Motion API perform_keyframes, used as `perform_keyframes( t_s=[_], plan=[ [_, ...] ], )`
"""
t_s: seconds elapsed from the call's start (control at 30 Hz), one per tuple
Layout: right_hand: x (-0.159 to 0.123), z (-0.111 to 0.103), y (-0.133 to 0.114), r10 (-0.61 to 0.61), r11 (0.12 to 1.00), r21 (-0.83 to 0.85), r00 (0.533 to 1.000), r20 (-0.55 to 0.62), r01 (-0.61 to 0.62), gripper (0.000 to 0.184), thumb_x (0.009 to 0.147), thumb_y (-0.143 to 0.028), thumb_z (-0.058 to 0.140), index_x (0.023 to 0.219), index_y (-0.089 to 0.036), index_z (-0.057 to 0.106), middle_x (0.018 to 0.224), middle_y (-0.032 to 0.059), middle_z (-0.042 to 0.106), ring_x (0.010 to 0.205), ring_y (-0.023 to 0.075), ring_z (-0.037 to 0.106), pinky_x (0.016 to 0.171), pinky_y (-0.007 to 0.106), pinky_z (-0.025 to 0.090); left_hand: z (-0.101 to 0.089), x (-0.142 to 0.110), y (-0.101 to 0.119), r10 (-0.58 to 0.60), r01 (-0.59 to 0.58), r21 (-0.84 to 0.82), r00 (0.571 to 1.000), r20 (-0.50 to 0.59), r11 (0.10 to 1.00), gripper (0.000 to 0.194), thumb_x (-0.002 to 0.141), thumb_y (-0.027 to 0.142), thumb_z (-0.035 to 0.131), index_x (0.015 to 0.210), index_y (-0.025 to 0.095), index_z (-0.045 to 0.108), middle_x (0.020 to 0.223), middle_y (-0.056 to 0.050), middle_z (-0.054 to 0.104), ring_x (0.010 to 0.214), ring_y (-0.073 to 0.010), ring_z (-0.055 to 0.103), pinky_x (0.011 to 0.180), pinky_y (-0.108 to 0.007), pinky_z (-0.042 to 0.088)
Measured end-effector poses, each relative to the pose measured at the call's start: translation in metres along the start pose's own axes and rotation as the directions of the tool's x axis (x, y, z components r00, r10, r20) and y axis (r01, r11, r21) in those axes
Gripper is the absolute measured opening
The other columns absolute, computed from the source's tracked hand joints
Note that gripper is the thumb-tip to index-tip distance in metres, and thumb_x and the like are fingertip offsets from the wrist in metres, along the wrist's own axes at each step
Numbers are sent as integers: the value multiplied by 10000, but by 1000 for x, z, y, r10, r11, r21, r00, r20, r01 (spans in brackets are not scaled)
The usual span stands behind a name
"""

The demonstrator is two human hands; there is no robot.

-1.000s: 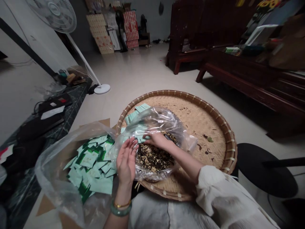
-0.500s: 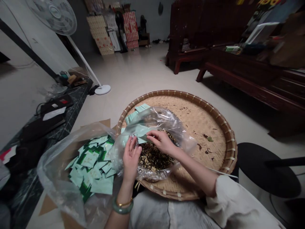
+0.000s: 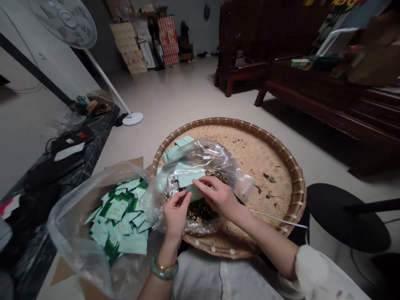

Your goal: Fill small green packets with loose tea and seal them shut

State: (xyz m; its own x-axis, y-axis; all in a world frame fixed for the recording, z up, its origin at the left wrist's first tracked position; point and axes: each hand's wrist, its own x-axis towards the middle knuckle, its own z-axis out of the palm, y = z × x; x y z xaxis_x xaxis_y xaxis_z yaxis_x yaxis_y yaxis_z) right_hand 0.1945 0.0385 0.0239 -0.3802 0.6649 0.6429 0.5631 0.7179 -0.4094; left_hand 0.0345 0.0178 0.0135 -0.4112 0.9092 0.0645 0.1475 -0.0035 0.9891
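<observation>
My left hand (image 3: 176, 213) and my right hand (image 3: 220, 197) meet above an opened clear plastic bag (image 3: 206, 154) lying in a round woven bamboo tray (image 3: 265, 143). Between my fingertips is a pale green sachet (image 3: 195, 192); my right fingers pinch its right side, and my left thumb and fingers close on its left edge. Dark and yellowish dried bits (image 3: 203, 213), like loose herbal tea, fill the bag below. More pale green sachets (image 3: 187, 176) lie inside the bag just beyond my fingers. A neat row of sachets (image 3: 173, 152) rests on the tray's left side.
To the left, a large plastic-lined cardboard box (image 3: 71, 208) holds a heap of green sachets (image 3: 117, 216). A white standing fan (image 3: 133, 118) is at the far left, dark wooden furniture (image 3: 300, 89) at the right, and a round black base (image 3: 346, 216) beside the tray.
My left hand has moved a little right and down, its fingers closing on the sachet. The sachet in my right hand has come lower and nearer. The view has shifted slightly.
</observation>
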Motion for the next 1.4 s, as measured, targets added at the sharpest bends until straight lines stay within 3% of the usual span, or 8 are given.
perform_keyframes(
  t_s=[0.37, 0.53, 0.7, 0.8, 0.97, 1.17, 1.3, 1.4],
  plan=[
    [7, -5, -3, 12, 997, -72, 991, -134, -22, 141, 889, -210, 547, 899, -160, 679, 856, 104, 580, 809, 195, 513, 658, 315, 496, -3, 1, 3, 204, -219, 94, 967, 152, 971, 157, 712, 278, 685, 810, 174, 750, 817, -51, 756, 760, -191, 695, 768, -311, 557],
    [10, -11, -2, 72, 992, 108, 994, -79, -63, 199, 896, -107, 468, 968, -156, 648, 839, 96, 613, 802, 194, 509, 681, 331, 490, -8, 5, -4, 98, -137, 149, 965, 243, 979, 231, 708, 315, 685, 873, 169, 753, 847, -56, 763, 772, -209, 706, 761, -323, 565],
    [12, -17, -1, 95, 979, 179, 995, 4, -94, 130, 874, -185, 558, 779, -164, 644, 754, 76, 647, 806, 207, 497, 735, 350, 468, -11, 9, -7, 84, -142, 191, 955, 283, 971, 194, 707, 319, 681, 810, 176, 763, 788, -44, 764, 710, -207, 705, 724, -318, 567],
    [13, -20, -1, 218, 942, 254, 975, 35, -220, 134, 873, -200, 553, 790, -163, 652, 756, 63, 643, 770, 188, 519, 700, 320, 459, -11, 13, -4, 95, -148, 162, 950, 298, 976, 198, 709, 303, 676, 841, 183, 763, 827, -44, 765, 762, -209, 710, 766, -322, 566],
    [9, -14, 2, 478, 642, 485, 805, 352, -594, 135, 848, -250, 547, 827, -157, 643, 710, 3, 618, 607, 116, 519, 574, 240, 434, -13, 17, -6, 70, -101, 125, 970, 232, 987, 212, 702, 326, 669, 826, 184, 765, 839, -47, 765, 802, -219, 712, 802, -345, 570],
    [5, -4, 5, 409, 260, 613, 660, 630, -746, 331, 786, -483, 606, 824, -161, 678, 775, 15, 657, 699, 147, 595, 657, 299, 532, -17, 15, -15, 1, -20, 46, 929, 369, 999, 363, 766, 452, 617, 909, 146, 750, 873, -74, 761, 672, -209, 705, 603, -340, 605],
    [2, 0, 8, 417, 265, 594, 646, 639, -759, 456, 809, -598, 534, 823, -166, 676, 764, 30, 648, 699, 163, 603, 600, 303, 550, -23, 15, -15, 220, -308, 186, 898, 382, 933, 320, 877, 374, 520, 1049, 181, 710, 1041, -84, 731, 956, -235, 673, 866, -412, 545],
    [-2, 5, 8, 452, 417, 528, 673, 586, -740, 494, 869, -598, 437, 770, -159, 640, 727, 33, 616, 628, 148, 564, 528, 276, 508, -24, 10, -10, 533, -638, 371, 769, 353, 675, 399, 818, 332, 630, 1187, 181, 630, 1204, -109, 657, 1118, -284, 558, 984, -490, 439]
  ],
)
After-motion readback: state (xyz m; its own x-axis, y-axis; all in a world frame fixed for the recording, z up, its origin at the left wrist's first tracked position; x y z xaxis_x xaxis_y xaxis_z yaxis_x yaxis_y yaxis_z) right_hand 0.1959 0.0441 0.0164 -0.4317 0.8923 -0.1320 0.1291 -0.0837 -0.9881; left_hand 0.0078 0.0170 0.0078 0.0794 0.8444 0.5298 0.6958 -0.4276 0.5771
